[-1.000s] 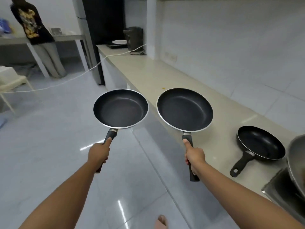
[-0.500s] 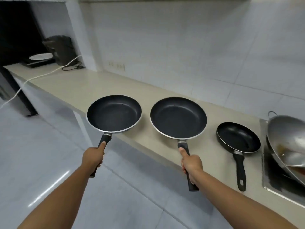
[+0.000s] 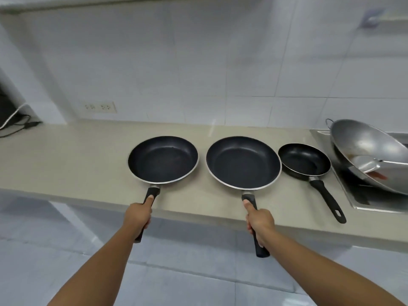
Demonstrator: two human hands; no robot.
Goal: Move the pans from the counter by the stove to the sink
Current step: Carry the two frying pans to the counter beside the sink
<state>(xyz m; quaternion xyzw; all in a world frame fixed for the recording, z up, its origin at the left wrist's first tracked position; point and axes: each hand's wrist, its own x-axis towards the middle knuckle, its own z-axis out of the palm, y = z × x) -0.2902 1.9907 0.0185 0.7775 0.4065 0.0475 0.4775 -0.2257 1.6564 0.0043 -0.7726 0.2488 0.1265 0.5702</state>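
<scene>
Gripping two black pans by their handles, you are holding both over the beige desk [image 3: 66, 155]. Your left hand [image 3: 138, 217] is wrapping the handle of the left pan [image 3: 163, 159], thumb lying along the top. Your right hand [image 3: 260, 224] is clasping the handle of the larger pan [image 3: 242, 162], thumb forward too. Whether either base is touching the desk, you cannot tell. Just right of the larger pan, a small pan [image 3: 304, 162] is sitting on the desk, handle pointing toward the front edge. Right of that, a steel wok [image 3: 366, 149] is tilting on the stove [image 3: 375, 204].
</scene>
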